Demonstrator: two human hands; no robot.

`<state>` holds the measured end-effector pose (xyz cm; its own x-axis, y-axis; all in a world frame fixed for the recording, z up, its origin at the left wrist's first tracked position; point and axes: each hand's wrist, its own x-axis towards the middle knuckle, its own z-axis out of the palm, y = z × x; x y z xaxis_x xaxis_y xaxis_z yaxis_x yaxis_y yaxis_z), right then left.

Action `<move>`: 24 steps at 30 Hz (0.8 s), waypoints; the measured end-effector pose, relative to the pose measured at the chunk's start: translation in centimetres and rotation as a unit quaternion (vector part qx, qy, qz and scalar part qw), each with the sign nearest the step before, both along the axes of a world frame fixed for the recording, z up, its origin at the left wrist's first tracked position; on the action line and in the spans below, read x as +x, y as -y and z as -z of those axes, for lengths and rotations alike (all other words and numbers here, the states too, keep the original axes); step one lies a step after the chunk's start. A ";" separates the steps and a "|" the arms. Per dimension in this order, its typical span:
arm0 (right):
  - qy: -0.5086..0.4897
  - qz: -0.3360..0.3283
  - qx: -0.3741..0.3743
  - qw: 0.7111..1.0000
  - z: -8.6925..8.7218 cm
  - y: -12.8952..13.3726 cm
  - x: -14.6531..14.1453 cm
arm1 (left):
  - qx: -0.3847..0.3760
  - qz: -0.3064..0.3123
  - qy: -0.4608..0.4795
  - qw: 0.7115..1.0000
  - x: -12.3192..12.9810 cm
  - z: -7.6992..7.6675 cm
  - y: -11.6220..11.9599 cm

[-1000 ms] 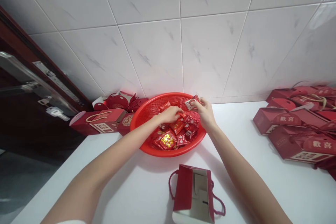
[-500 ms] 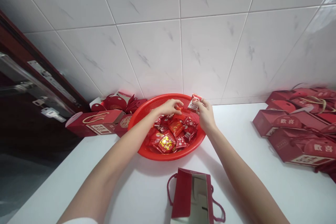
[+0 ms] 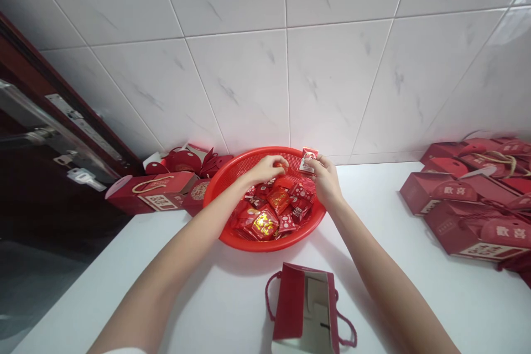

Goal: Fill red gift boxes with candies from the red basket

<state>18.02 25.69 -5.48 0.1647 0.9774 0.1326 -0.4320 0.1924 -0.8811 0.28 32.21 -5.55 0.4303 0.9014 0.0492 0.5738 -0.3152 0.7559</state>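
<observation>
My right hand [image 3: 326, 177] pinches a small red-and-white wrapped candy packet [image 3: 308, 161] over the right rear rim of a red plastic basket [image 3: 265, 246]. Over the basket's middle, my left hand [image 3: 267, 168] has thumb and fingers closed on a small red-wrapped candy [image 3: 282, 165], mostly hidden by the fingers. Below both hands lie several wrapped sweets, among them a larger red packet with gold lettering [image 3: 264, 224]. In front of the basket stands a dark red gift box [image 3: 288, 304], its top open and rope handles hanging at both sides.
Several folded red gift boxes [image 3: 464, 227] are stacked at the right of the white table [image 3: 136, 276]. More red boxes [image 3: 161, 193] sit at the back left, beside a dark door with keys [image 3: 85, 178] in its lock. A tiled wall [image 3: 332, 83] rises behind.
Both hands stay nearly where they were, each keeping its candy. The right hand's packet is turned slightly more upright. The view has shifted very slightly.
</observation>
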 end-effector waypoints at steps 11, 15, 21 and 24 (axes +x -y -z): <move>-0.004 0.003 -0.004 1.000 0.2 -0.1 0.1 | -0.031 0.115 -0.206 0.971 3.2 1.1 1.3; -0.002 -0.010 -0.004 1.000 0.1 -0.1 0.1 | -0.038 0.099 -0.241 0.965 2.1 0.8 0.9; 0.003 -0.006 0.000 1.000 0.3 -0.2 0.0 | -0.041 0.101 -0.257 0.960 2.2 1.3 1.0; 0.003 -0.002 0.001 1.000 0.3 -0.2 0.0 | -0.068 0.117 -0.260 0.956 2.3 1.2 1.4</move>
<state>18.05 25.85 -5.77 0.1609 0.9776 0.1354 -0.4280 0.1927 -0.8830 2.60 30.85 -6.74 0.5551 0.7601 -0.3377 0.8093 -0.3999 0.4302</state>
